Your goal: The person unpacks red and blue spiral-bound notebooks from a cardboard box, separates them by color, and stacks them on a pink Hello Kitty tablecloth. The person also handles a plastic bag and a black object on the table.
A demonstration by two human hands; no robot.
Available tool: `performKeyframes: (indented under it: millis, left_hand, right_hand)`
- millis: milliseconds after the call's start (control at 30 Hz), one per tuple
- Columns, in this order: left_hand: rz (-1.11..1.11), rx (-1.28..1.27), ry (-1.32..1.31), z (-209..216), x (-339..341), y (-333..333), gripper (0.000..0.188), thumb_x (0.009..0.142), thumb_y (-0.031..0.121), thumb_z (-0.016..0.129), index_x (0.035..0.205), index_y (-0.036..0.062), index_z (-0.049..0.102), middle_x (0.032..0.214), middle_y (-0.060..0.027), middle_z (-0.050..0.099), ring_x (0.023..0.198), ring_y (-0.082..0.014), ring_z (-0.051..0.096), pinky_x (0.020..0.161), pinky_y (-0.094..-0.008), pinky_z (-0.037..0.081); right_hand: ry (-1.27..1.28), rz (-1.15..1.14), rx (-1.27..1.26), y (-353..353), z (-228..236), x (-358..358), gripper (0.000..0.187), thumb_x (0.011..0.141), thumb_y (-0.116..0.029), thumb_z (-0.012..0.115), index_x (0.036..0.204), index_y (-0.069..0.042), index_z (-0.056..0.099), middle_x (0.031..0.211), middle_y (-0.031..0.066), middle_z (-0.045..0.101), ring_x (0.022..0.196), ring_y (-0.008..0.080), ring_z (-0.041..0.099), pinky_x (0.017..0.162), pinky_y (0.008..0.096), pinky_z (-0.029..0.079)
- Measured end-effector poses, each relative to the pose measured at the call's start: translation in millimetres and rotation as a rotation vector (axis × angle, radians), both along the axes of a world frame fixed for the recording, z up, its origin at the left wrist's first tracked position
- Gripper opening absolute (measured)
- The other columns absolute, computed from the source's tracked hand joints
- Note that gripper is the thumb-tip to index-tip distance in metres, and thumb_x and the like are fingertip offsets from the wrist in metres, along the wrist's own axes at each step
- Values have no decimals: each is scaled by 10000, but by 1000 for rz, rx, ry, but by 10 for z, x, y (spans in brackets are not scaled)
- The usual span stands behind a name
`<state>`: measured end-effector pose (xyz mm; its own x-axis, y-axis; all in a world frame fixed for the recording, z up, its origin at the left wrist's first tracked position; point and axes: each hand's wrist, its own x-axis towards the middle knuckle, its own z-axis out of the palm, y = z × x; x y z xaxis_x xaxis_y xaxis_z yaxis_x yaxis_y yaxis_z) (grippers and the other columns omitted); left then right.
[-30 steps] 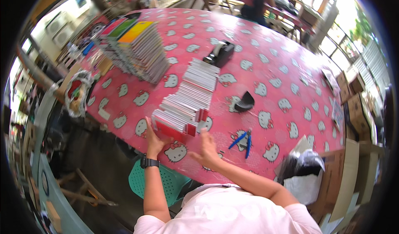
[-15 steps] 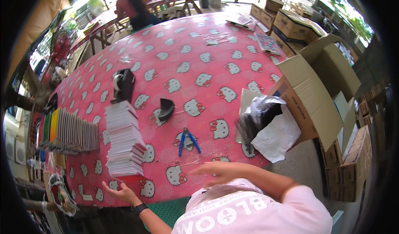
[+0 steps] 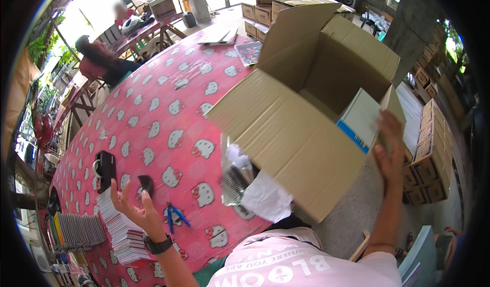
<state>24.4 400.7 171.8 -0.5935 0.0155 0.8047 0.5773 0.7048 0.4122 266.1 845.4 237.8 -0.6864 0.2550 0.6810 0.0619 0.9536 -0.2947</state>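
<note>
My right hand [image 3: 390, 146] reaches the near right side of a large open cardboard box [image 3: 291, 139]. Its fingers are apart, beside a white pad or book with a blue edge [image 3: 360, 118] that stands inside the box. Whether the fingertips touch the pad or the box wall, I cannot tell. Over the table's left part my left hand [image 3: 135, 210] is raised, empty, with fingers spread. Below it runs a long row of white booklets [image 3: 122, 236]. Close by lie blue-handled pliers [image 3: 176, 216], a black curved piece [image 3: 146, 185] and a black tape dispenser [image 3: 106, 167].
A row of grey-edged books [image 3: 79, 231] stands at the table's left end. Crumpled white paper [image 3: 268, 197] lies by the box on the pink table cover [image 3: 176, 162]. Brown cartons [image 3: 431, 157] are stacked at right. Two people [image 3: 99, 62] are at the back.
The view has turned right, toward the cardboard box. My right hand has gone from the table's front edge to the box. My left hand has risen above the white booklets.
</note>
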Motion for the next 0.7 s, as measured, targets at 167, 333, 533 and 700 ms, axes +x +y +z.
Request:
performKeyframes:
  millis: [167, 333, 533, 700]
  left_hand:
    - [-583, -154, 138, 949, -129, 1703, 234, 750, 49, 567, 983, 50, 587, 1195, -139, 513, 1168, -294, 438, 982, -451, 336]
    - [-1206, -508, -286, 1333, -267, 3438, 267, 785, 160, 610, 1014, 25, 596, 1068, -147, 579, 1030, -303, 539, 871, -385, 420]
    - [-813, -1793, -476, 382, -691, 4991, 306, 764, 202, 615, 1026, 44, 619, 933, -150, 644, 906, -323, 614, 757, -415, 502]
    - [-947, -2119, -412, -524, -909, 5279, 401, 682, 215, 697, 1039, 56, 611, 947, -134, 640, 936, -304, 610, 769, -428, 505]
  right_hand:
    - [159, 58, 17, 325, -517, -124, 548, 892, -508, 317, 975, -51, 607, 1079, 152, 603, 1068, 324, 520, 989, 461, 243]
    - [138, 73, -44, 377, -700, -51, 465, 917, -473, 279, 950, -159, 621, 1120, 63, 590, 1139, 277, 459, 1058, 469, 149]
    - [252, 222, 36, 480, -865, -77, 373, 912, -453, 310, 1012, -243, 602, 1118, -10, 585, 1195, 225, 409, 1087, 463, 131]
    - [218, 285, 123, 576, -903, -70, 350, 883, -470, 382, 1075, -256, 581, 1123, -57, 583, 1202, 196, 412, 1082, 428, 199]
